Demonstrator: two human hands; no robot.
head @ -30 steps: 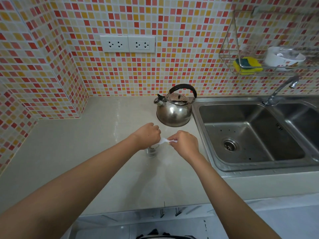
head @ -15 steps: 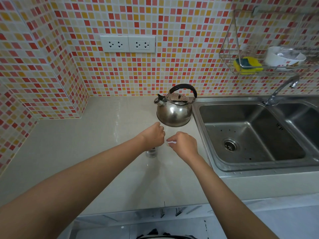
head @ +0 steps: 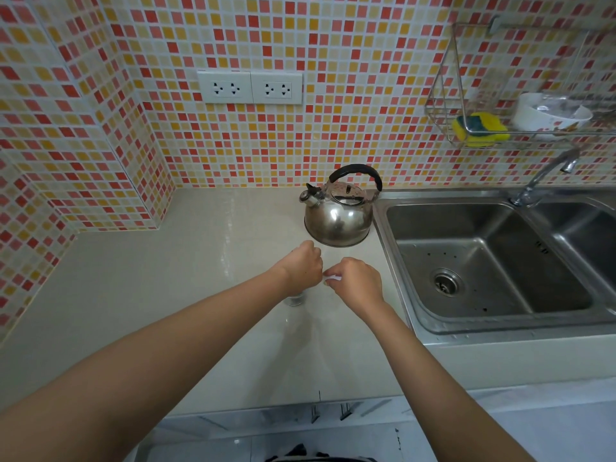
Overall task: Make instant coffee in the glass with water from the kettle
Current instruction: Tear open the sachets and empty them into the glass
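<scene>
Just in front of the steel kettle (head: 337, 217), the person's hands meet over the pale desk (head: 133, 295). Left hand (head: 302, 269) is curled shut above the glass (head: 294, 299), whose clear base alone shows beneath it. Right hand (head: 356, 282), nearer the sink (head: 493, 268), pinches a small white scrap (head: 331, 279), too small to identify.

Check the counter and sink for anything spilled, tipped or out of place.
Nothing stands out. The kettle sits upright beside the sink, the glass stands under the left hand, and the counter shows no spill.
</scene>
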